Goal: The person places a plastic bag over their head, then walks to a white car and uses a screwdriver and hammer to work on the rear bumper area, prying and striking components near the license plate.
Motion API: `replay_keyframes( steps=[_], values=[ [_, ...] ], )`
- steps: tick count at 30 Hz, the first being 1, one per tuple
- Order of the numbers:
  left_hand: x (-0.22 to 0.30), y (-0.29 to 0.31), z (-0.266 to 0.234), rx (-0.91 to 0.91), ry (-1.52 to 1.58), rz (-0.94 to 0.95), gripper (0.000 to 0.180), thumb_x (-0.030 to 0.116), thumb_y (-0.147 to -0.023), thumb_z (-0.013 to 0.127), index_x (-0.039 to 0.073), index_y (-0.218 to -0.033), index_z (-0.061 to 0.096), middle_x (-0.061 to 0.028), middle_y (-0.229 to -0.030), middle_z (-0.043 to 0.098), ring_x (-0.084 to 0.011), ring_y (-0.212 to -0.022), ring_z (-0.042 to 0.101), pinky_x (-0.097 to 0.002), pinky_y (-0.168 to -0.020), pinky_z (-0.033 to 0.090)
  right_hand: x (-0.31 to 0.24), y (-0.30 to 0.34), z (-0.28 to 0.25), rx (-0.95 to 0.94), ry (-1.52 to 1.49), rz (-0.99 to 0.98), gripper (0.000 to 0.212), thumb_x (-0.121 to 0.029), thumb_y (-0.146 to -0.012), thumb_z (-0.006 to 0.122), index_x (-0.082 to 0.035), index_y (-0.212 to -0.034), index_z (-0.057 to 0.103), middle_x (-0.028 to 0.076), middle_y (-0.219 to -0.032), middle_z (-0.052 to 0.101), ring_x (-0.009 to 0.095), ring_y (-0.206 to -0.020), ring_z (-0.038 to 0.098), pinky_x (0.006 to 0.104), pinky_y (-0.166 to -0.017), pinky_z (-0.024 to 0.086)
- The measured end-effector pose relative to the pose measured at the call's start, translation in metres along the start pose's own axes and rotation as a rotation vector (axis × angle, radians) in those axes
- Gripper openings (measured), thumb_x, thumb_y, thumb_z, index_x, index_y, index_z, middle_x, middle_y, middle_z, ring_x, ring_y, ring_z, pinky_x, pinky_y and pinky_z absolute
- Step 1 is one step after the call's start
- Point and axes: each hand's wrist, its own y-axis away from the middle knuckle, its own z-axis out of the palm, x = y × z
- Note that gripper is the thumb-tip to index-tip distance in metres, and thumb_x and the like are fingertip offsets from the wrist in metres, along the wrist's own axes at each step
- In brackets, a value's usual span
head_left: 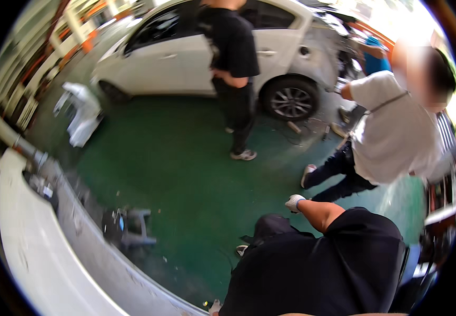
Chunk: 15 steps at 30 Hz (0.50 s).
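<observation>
My right hand (294, 203), in a white knit glove, is held out over the green floor with its fingers curled in. Whatever it may hold is too small to make out. At the bottom edge shows a bit of my gloved left hand (215, 307), partly cut off and beside my black shirt (312, 274). A small dark thing with a yellow spot (205, 304) lies close to those fingers; whether they grip it is unclear. Along the left runs a large white car body panel (33, 231), its lower end near my left hand.
A white car (170, 58) with its rear stripped open stands ahead. One person in black (233, 58) stands beside it; another in a white shirt (391, 126) is at the right. A low stool (136, 226), a loose white bumper piece (83, 113) and tools (294, 127) rest on the green floor (186, 179).
</observation>
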Motion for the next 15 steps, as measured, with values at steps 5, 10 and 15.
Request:
replay_keyframes(
  steps=[5, 10, 15],
  values=[
    [0.134, -0.067, 0.067, -0.188, -0.118, 0.077, 0.041, 0.041, -0.103, 0.067, 0.004, -0.12, 0.068, -0.0056, -0.089, 0.069, -0.02, -0.083, 0.065, -0.0367, -0.074, 0.056, 0.023, -0.024, 0.02, -0.06, 0.083, 0.137, 0.031, -0.031, -0.096, 0.059, -0.008, -0.094, 0.078, 0.009, -0.09, 0.079, 0.022, -0.078, 0.077, 0.0399, -0.074, 0.061],
    [0.249, -0.125, 0.073, -0.157, -0.124, 0.115, 0.038, 0.039, -0.102, 0.068, 0.004, -0.116, 0.068, -0.0055, -0.086, 0.067, -0.0203, -0.081, 0.064, -0.0374, -0.073, 0.055, -0.133, -0.042, 0.032, -0.19, -0.074, 0.058, 0.038, -0.031, -0.096, 0.054, -0.006, -0.107, 0.079, 0.015, -0.099, 0.079, 0.029, -0.09, 0.077, 0.0421, -0.08, 0.058],
    [0.326, -0.136, 0.078, -0.111, -0.093, 0.043, 0.034, 0.037, -0.101, 0.069, 0.004, -0.111, 0.069, -0.0054, -0.084, 0.066, -0.0206, -0.078, 0.063, -0.0381, -0.072, 0.055, -0.241, -0.144, -0.031, -0.233, -0.241, 0.197, 0.039, -0.033, -0.096, 0.056, -0.008, -0.117, 0.078, 0.016, -0.107, 0.079, 0.03, -0.099, 0.077, 0.0434, -0.086, 0.057]
  ],
)
